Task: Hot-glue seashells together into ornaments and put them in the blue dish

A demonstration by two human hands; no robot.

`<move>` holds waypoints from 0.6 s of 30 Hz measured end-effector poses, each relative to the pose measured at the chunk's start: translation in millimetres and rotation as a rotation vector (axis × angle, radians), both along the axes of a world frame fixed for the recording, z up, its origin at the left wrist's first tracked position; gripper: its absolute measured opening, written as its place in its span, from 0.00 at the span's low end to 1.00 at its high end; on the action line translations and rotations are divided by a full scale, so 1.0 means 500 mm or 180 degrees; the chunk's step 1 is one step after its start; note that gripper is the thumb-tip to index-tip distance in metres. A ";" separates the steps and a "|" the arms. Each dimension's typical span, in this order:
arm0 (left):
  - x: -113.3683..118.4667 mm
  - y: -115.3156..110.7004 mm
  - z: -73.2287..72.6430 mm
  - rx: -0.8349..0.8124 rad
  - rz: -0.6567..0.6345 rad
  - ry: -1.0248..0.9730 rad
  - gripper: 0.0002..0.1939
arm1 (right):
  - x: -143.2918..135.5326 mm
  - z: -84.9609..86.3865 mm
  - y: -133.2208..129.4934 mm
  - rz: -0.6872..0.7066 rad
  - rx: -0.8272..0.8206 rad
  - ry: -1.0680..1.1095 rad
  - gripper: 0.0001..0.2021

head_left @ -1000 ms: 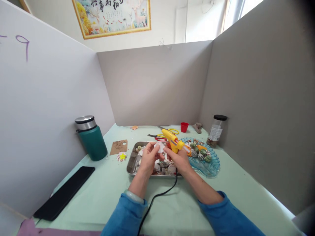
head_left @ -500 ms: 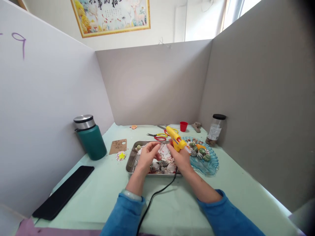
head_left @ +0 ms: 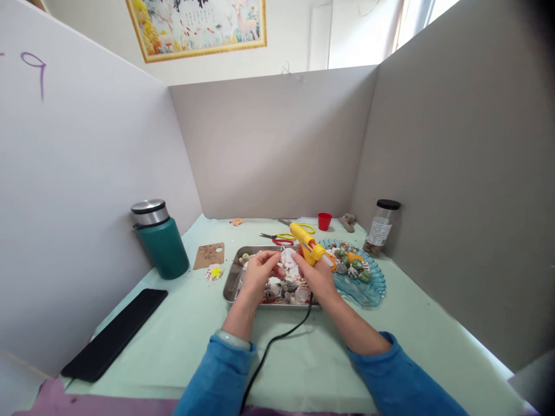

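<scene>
The shell [head_left: 288, 257], over the tray [head_left: 230, 283] toward one o'clock, seems held by the right hand [head_left: 319, 278], also clamped on the gun [head_left: 305, 238]; through that split grip it could be dropped. The left hand's [head_left: 259, 274] grip cannot be told. Toward six o'clock, the cord [head_left: 277, 338] could be snagged by a sleeve [head_left: 219, 372].

A silver-lidded, teal cylindrical bottle [head_left: 162, 245] is standing on the pale green surface [head_left: 182, 346], near the light grey left partition [head_left: 99, 173]. A flat, black rectangular slab [head_left: 115, 335] is lying nearer the front edge. A black-lidded, white-labelled transparent jar [head_left: 380, 228] is standing beside the grey right partition [head_left: 455, 173]. A small red cup [head_left: 325, 222] is standing near the grey rear partition [head_left: 277, 150]. Above, a gold-framed rectangular picture [head_left: 199, 29] is hanging on the white wall [head_left: 286, 34].
</scene>
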State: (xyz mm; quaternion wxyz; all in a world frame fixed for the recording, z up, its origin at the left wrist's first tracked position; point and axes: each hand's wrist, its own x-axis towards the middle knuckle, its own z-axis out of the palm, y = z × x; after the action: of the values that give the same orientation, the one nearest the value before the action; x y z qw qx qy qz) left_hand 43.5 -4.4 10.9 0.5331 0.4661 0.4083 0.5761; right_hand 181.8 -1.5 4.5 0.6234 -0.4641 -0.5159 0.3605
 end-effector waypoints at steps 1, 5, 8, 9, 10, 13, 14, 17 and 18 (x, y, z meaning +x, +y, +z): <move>0.000 0.000 0.001 -0.0005 -0.0028 -0.0024 0.21 | 0.000 0.001 -0.001 -0.0002 -0.0014 0.0000 0.19; 0.003 0.000 -0.001 0.0011 -0.0132 -0.0021 0.22 | 0.002 -0.007 0.006 -0.0001 0.0044 0.0051 0.18; 0.006 -0.001 -0.003 0.0105 -0.0090 0.0216 0.21 | 0.002 -0.011 0.009 0.0024 0.0058 0.0038 0.18; 0.007 -0.002 -0.003 0.0132 -0.0060 0.0291 0.20 | 0.002 -0.011 0.008 0.0037 0.0044 0.0053 0.18; 0.007 -0.003 -0.002 0.0151 -0.0036 0.0343 0.19 | 0.001 -0.011 0.007 0.0046 0.0030 0.0079 0.18; 0.008 -0.006 0.000 0.0170 0.0025 0.0394 0.18 | -0.001 -0.009 0.004 0.0056 0.0026 0.0159 0.19; 0.008 -0.007 0.001 0.0171 0.0030 0.0396 0.17 | -0.001 -0.008 0.003 0.0056 0.0038 0.0154 0.19; 0.006 -0.008 0.001 0.0206 0.0052 0.0369 0.16 | -0.001 -0.008 0.001 0.0061 0.0061 0.0068 0.19; 0.006 -0.008 0.000 0.0218 0.0060 0.0357 0.16 | 0.000 -0.007 -0.001 0.0058 0.0065 0.0026 0.19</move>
State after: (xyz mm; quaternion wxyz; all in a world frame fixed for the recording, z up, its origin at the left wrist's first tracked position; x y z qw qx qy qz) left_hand 46.5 -8.6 11.0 0.4877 0.5118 0.4219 0.5676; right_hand 181.8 -1.9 0.9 0.6269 -0.4515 -0.5212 0.3627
